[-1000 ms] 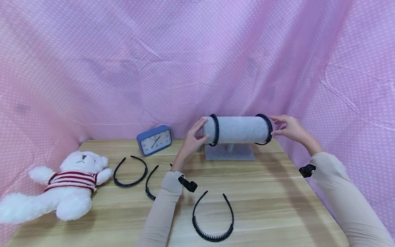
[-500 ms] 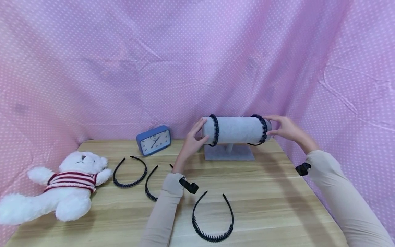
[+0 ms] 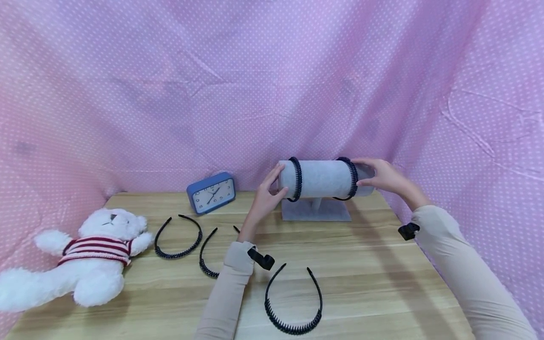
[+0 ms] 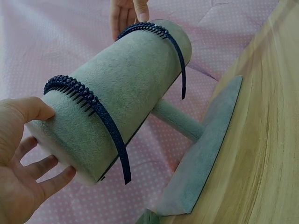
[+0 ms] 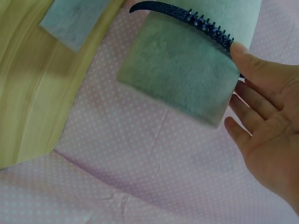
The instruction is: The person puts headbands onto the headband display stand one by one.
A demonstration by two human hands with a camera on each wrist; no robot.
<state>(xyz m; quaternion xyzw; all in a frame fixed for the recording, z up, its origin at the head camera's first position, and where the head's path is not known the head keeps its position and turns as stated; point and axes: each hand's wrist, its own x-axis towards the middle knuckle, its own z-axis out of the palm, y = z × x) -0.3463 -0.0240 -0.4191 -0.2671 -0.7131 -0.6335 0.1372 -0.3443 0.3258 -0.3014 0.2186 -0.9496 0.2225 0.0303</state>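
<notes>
A grey velvety headband stand (image 3: 325, 178), a horizontal roll on a post and flat base, stands at the back of the table. Two black toothed headbands sit over the roll: the left headband (image 3: 298, 182) near its left end, the right headband (image 3: 353, 182) inward of its right end. My left hand (image 3: 264, 200) grips the roll's left end, thumb on the curved side and fingers at the end face in the left wrist view. With thumb and fingers, my right hand (image 3: 384, 177) holds the right headband; the thumb tip lies at its beaded, toothed part (image 5: 217, 33) in the right wrist view.
On the wooden table (image 3: 374, 283) lie a front headband (image 3: 293, 327), a far-left headband (image 3: 176, 255) and a middle headband (image 3: 206, 267) partly behind my left arm. A blue clock (image 3: 212, 194) and a white teddy bear (image 3: 97, 255) are at left. A pink dotted curtain (image 3: 255, 85) hangs behind.
My right hand has moved left along the roll, and the right headband has slid inward with it from the right end. My left hand stays at the left end.
</notes>
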